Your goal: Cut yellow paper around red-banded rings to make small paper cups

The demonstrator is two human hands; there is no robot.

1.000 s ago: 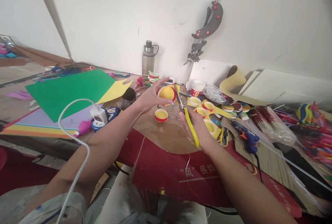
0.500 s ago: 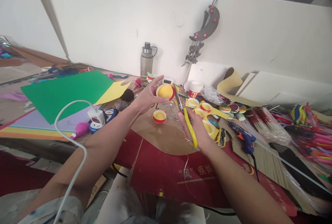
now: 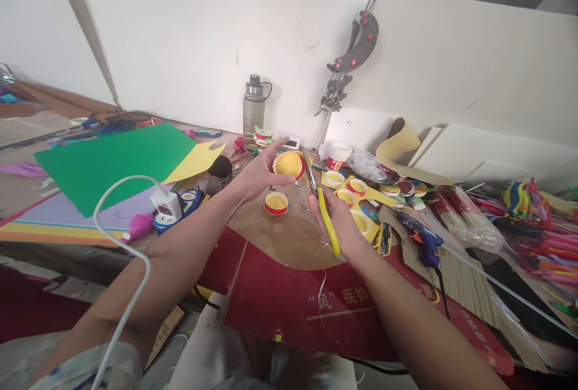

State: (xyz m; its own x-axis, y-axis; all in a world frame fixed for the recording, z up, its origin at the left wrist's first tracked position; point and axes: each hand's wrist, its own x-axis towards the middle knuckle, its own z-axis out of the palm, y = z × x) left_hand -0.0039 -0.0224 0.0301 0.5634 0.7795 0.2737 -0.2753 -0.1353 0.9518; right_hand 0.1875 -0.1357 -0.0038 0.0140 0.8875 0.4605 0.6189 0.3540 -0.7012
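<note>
My left hand (image 3: 259, 174) grips a shallow cut-down paper cup (image 3: 289, 165), red outside and yellow inside, between thumb and fingers. A scrap of yellow paper shows at its far right edge. In my right hand (image 3: 336, 218) are yellow-handled scissors (image 3: 327, 221), their blades pointing up along the cup's right side. Whether the blades touch the cup's edge, I cannot tell. Below the held cup, a similar red and yellow cup piece (image 3: 276, 203) sits on the brown board. More red rings (image 3: 357, 187) rest on yellow paper (image 3: 382, 195) right of the scissors.
A glue gun (image 3: 427, 242) with a black cord lies at right beside a dark phone (image 3: 519, 294). A white cable (image 3: 121, 182) loops over my left arm to a charger (image 3: 166, 204). A bottle (image 3: 254, 107) stands at the wall, near stacked paper cups (image 3: 338, 156).
The view shifts slightly as my head moves. Both hands keep their hold on the cup and the scissors; the cup tilts a little and the blades stay along its right edge.
</note>
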